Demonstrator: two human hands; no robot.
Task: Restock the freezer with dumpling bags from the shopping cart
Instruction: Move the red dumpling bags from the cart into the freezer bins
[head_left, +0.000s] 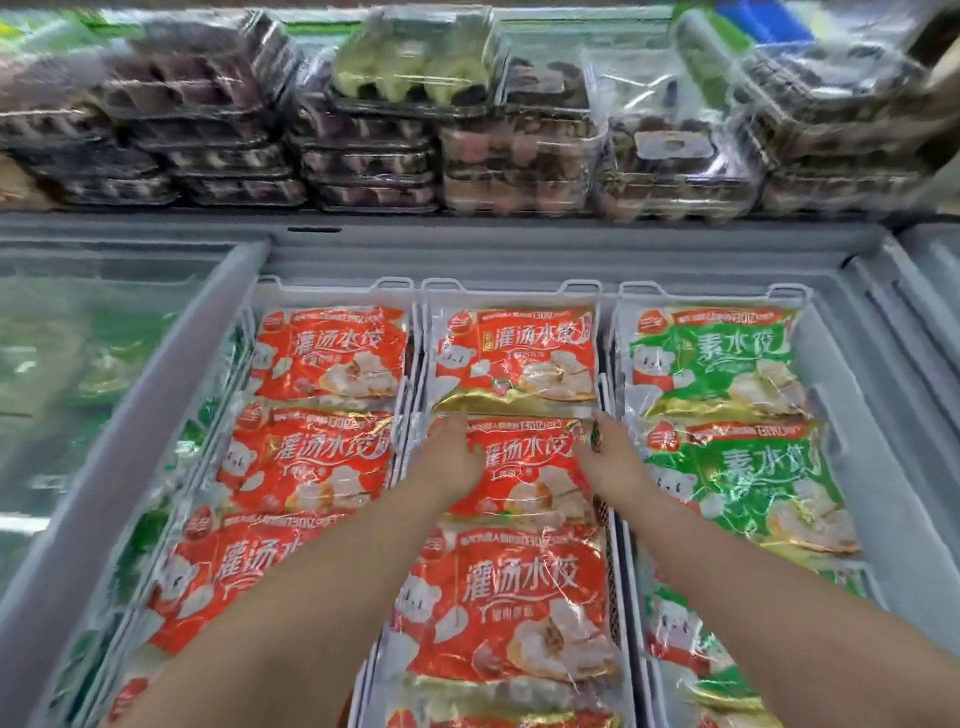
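Observation:
The open chest freezer holds three columns of dumpling bags in white wire baskets. The left and middle columns are red bags, the right column green bags. Both my hands reach to the second red bag of the middle column. My left hand lies on its left edge and my right hand on its right edge, fingers pointing away from me along the bag's sides. Whether the fingers curl under the edges is hidden. Another red bag lies nearer to me, between my forearms.
A shelf above the freezer carries stacked clear trays of dark and green food. A shut glass lid covers the freezer section to the left. The freezer's grey rim runs down the right side. The shopping cart is out of view.

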